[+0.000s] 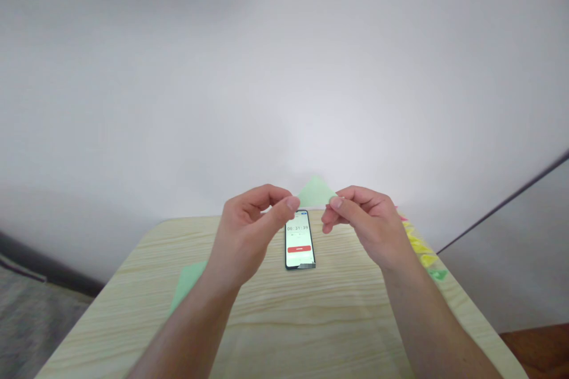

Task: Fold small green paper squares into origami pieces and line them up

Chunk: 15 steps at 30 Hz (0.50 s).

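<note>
With the phone (pixel 299 238) on the table (pixel 311 320) as reference: wall (pixel 267 71) behind; folded paper (pixel 315 192) held up at its far end; left hand (pixel 248 226) to its left, right hand (pixel 367 219) to its right; paper sheet (pixel 189 278) farther left; paper pieces (pixel 418 244) farther right in a row.

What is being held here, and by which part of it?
A green paper triangle, by its two lower corners: the left hand pinches the left one, the right hand the right.
</note>
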Available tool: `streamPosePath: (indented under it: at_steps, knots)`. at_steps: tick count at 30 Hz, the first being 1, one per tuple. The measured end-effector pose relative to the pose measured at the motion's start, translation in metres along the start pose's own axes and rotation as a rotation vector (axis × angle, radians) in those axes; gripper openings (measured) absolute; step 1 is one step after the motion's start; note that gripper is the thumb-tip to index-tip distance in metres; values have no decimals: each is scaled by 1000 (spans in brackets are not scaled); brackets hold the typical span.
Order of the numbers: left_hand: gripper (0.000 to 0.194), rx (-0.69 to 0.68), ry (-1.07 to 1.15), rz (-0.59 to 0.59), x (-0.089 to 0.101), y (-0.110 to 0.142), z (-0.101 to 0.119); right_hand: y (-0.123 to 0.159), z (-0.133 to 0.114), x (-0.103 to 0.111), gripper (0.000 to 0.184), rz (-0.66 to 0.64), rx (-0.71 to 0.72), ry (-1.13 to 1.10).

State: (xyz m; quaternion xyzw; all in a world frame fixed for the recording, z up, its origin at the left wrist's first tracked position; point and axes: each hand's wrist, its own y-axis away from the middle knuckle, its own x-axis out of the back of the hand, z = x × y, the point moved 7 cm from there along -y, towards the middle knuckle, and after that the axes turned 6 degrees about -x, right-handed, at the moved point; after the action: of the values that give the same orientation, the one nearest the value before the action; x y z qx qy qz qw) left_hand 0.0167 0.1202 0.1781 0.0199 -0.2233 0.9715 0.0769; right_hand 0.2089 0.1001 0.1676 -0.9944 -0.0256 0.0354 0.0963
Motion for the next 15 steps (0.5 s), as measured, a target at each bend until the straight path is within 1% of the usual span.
streamPosePath:
  at_steps: [3,10,15]
  knots:
    - [22,18,-24,-73,-5,3,3,1,-3,-4,22,-16,8,10]
    - [23,-5,-60,-47,-3,1,5,0,0,-4,23,-22,3,-22]
    - [21,3,-29,-48,-4,1,4,0,1,-3,23,-13,-16,-6]
